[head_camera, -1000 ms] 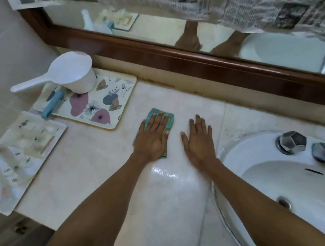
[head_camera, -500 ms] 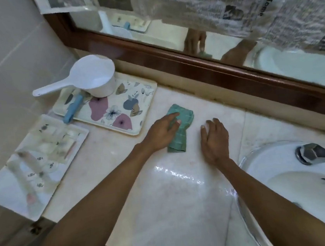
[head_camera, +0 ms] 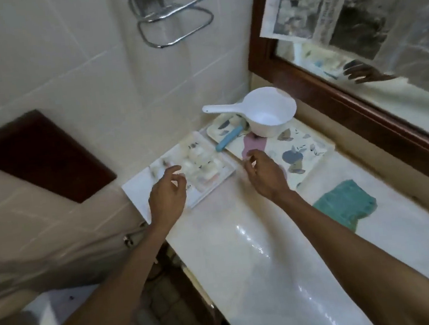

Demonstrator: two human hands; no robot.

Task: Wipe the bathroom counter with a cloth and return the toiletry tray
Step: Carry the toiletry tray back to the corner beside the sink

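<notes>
Both hands are out over the far-left end of the counter (head_camera: 258,251), empty, fingers loosely curled and spread, not gripping anything. The left hand (head_camera: 167,194) hangs over the near-left part of the white toiletry tray (head_camera: 211,186), the one with small blurry packets and tubes in it; can't tell if the fingertips actually touch the tray or just float above it. The right hand (head_camera: 264,172) is just right of that tray, sitting over the near edge of the second tray, the floral one (head_camera: 310,148), thumb and fingers a bit apart. Same deal there, contact is too blurry to call.

The teal cloth (head_camera: 346,204) is lying crumpled on the counter to the right of the right forearm, nobody holding it, close to the wooden mirror frame (head_camera: 363,121). Beyond the right hand, on the floral tray, there's a white scoop with a long handle (head_camera: 269,114) standing upright, and a blue-handled thing (head_camera: 228,139) lying flat next to it, just past the fingertips. Not sure what that one is.

The 2 trays sit side by side, edges touching or nearly so. The counter surface nearer than the hands looks wet and shiny. Above the left hand on the tiled wall is a chrome towel ring (head_camera: 172,14). The mirror has newspaper (head_camera: 350,0) stuck over it.
</notes>
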